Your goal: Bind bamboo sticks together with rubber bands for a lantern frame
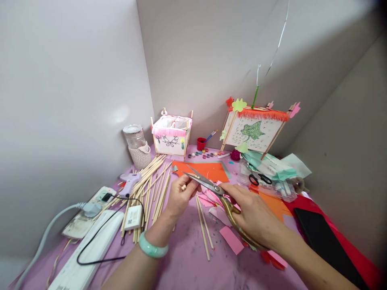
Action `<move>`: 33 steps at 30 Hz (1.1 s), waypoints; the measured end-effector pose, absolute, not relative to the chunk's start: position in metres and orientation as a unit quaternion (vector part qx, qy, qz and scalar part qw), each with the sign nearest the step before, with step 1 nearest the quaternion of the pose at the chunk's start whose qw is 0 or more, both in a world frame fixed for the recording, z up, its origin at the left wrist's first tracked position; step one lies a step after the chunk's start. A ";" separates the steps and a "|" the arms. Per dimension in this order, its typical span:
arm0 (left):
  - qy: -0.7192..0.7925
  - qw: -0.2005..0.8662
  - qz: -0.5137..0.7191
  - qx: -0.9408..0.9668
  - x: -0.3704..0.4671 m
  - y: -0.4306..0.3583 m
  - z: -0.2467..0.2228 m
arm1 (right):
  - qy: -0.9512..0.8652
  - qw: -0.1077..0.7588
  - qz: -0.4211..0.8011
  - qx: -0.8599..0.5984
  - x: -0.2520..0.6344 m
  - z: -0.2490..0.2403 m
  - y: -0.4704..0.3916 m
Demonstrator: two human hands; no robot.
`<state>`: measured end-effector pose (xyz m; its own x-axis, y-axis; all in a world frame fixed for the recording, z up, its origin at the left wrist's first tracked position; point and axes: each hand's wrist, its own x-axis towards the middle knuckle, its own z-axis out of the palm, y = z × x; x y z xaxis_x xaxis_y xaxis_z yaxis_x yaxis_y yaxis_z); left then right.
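While holding parted scissors [216,188] in right hand [254,213]
Pinching short stick pieces [183,187] in narrow grip of left hand [178,198], above tabletop [187,257].

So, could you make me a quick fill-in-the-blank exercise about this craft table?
1. The right hand holds gold-handled scissors; the bangle is on the ____ arm.
2. The small cup holding brushes is ____.
3. The large leaf on the white panel is ____.

Missing words: left; red; green.
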<state>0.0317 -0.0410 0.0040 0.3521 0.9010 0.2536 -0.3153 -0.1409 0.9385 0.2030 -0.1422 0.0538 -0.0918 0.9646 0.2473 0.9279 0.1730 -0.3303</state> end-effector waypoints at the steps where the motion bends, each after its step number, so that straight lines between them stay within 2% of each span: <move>1: 0.263 0.599 0.506 0.562 0.032 -0.041 0.004 | -0.738 0.210 0.040 -0.640 0.203 0.053 -0.142; 13: 0.261 0.607 0.505 0.556 0.034 -0.046 0.009 | -0.752 0.223 0.024 -0.620 0.209 0.046 -0.140; 22: 0.279 0.582 0.489 0.586 0.034 -0.048 0.013 | -0.746 0.173 0.017 -0.642 0.208 0.051 -0.145; 33: 0.258 0.611 0.468 0.584 0.035 -0.053 0.015 | -0.740 0.238 0.093 -0.622 0.199 0.050 -0.141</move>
<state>0.0347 -0.0531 0.0154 0.4280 0.8737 0.2311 -0.2702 -0.1203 0.9553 0.1990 -0.1407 0.0504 -0.1133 0.9649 0.2369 0.8766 0.2094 -0.4333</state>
